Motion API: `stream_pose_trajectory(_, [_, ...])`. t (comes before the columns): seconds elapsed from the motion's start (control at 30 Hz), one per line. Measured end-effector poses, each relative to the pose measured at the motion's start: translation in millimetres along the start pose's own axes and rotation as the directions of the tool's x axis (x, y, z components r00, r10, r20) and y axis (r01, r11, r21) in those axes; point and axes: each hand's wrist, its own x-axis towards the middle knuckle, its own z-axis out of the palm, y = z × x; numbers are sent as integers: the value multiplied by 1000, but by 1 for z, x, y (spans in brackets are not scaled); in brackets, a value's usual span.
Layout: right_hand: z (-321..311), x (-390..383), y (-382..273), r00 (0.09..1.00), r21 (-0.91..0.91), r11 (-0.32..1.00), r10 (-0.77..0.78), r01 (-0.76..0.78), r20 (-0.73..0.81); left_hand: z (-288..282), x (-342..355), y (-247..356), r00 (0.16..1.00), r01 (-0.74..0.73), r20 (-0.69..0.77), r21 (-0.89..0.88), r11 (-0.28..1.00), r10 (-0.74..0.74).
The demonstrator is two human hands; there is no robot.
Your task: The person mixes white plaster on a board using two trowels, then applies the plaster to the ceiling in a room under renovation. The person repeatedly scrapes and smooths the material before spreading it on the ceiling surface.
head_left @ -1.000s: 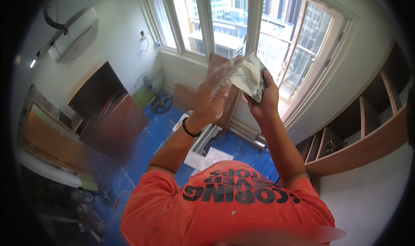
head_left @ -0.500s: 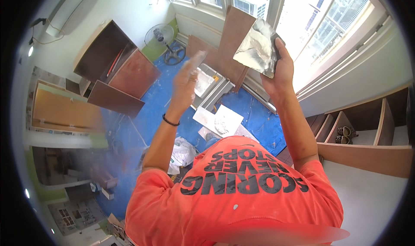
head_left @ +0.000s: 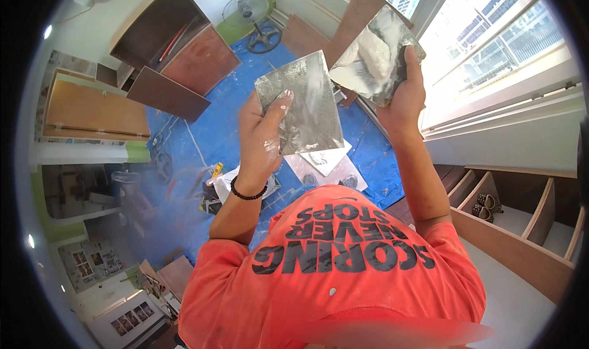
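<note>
In my left hand [head_left: 261,128] is a flat, grey metal putty spreader [head_left: 310,112]; its broad face shows, smeared with white, and my thumb lies across it. White residue marks the thumb and the back of this hand. Higher and to the right, my right hand [head_left: 405,94] grips a second metal plate [head_left: 392,82], tilted, with a thick heap of white putty [head_left: 373,54] on it. The two plates are close to each other, near edge to edge. Part of a white board [head_left: 331,158] on the floor shows below the left spreader.
Blue sheeting [head_left: 224,122] covers the floor. A standing fan [head_left: 248,11] and brown panels [head_left: 202,60] stand at the far left. Windows [head_left: 485,60] line the right, above an open wooden shelf unit [head_left: 521,232] with shoes [head_left: 486,206] inside. A bag or tool pile [head_left: 221,189] lies near my left forearm.
The spreader in my left hand was seen nearly edge-on; now its face is turned into view and nearer the right plate. The putty-loaded plate stays in my right hand. The view has shifted.
</note>
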Motion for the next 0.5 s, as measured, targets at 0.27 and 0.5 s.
stream_pose_trajectory(0.27, [34,-31,35,991,-806,579,-23,123,134,-34,25,-32,986,-29,-168,-110,994,10])
stream_pose_trajectory(0.5, [31,-74,45,984,-735,671,41,100,171,-38,12,5,823,-563,-59,39,826,564])
